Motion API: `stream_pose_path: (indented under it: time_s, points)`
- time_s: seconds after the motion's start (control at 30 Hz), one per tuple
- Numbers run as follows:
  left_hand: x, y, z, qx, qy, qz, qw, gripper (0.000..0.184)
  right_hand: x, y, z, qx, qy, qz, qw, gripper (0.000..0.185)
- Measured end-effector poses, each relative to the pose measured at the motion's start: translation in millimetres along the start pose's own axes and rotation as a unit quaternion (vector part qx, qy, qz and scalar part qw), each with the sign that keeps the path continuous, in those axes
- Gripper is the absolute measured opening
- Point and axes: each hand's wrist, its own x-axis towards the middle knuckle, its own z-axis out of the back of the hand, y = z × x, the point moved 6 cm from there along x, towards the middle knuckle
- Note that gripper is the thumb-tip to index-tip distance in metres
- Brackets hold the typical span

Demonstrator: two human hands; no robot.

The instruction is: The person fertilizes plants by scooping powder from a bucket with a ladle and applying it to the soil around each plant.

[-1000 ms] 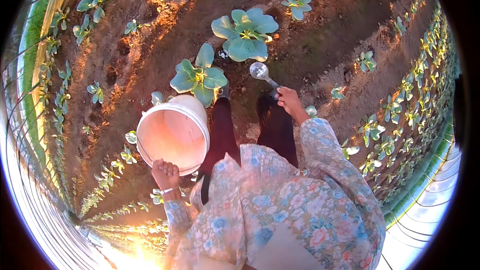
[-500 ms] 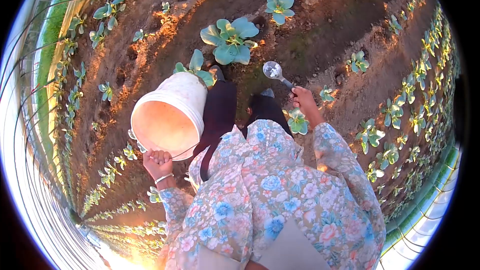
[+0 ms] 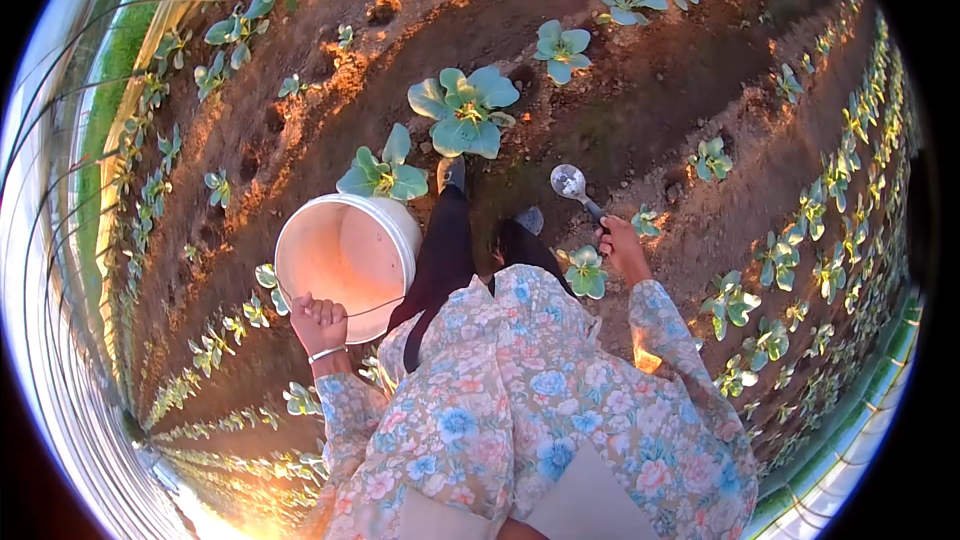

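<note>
My left hand [image 3: 319, 324] is closed round the thin wire handle of a white bucket [image 3: 405, 240], which hangs tilted beside my left leg, its mouth toward me. The inside looks pinkish, and no contents can be made out. On the right, my right hand [image 3: 622, 246] grips the dark handle of a spoon [image 3: 569, 181], whose round bowl carries some whitish residue. A leafy plant [image 3: 382, 178] stands just beyond the bucket, and a larger one [image 3: 465, 112] grows in front of my left shoe. A small plant [image 3: 586, 273] is beside my right leg.
Rows of young plants [image 3: 732, 304] run along the right, and more [image 3: 208, 350] line the left. Brown soil [image 3: 600, 130] with ridges and holes lies between them. A green strip [image 3: 115, 80] and curved thin bars edge the far left.
My right hand and the spoon have shifted right, away from the large plant. The bucket has swung slightly, and my feet and the ground plants sit differently in view.
</note>
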Motion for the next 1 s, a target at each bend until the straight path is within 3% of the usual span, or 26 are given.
stream_pose_path:
  time_s: [0.1, 0.37, 0.73, 0.87, 0.93, 1.0]
  points:
    - [13, -3, -2, 0.022, -0.035, -0.004, 0.999, 0.036, 4, 0, -5, 0.026, -0.007, 0.001, 1.000, 0.007]
    - [14, 12, -16, 0.051, -0.008, -0.007, 0.999, 0.037, -8, -9, -13, 0.084, -0.005, -0.012, 0.996, 0.008]
    - [17, 60, -114, 0.092, 0.113, 0.065, 0.987, 0.035, -66, 37, 53, 0.175, -0.023, 0.089, 0.980, 0.019]
    - [4, 92, -160, 0.153, 0.100, 0.087, 0.979, 0.026, -82, 96, 23, 0.085, 0.008, 0.105, 0.991, 0.021]
    - [10, 112, -191, 0.186, 0.097, 0.105, 0.972, 0.032, -86, 126, -2, 0.028, 0.045, 0.088, 0.995, 0.030]
    - [22, 132, -228, 0.218, 0.151, 0.123, 0.956, 0.027, -88, 151, -33, -0.015, 0.083, 0.061, 0.995, 0.033]
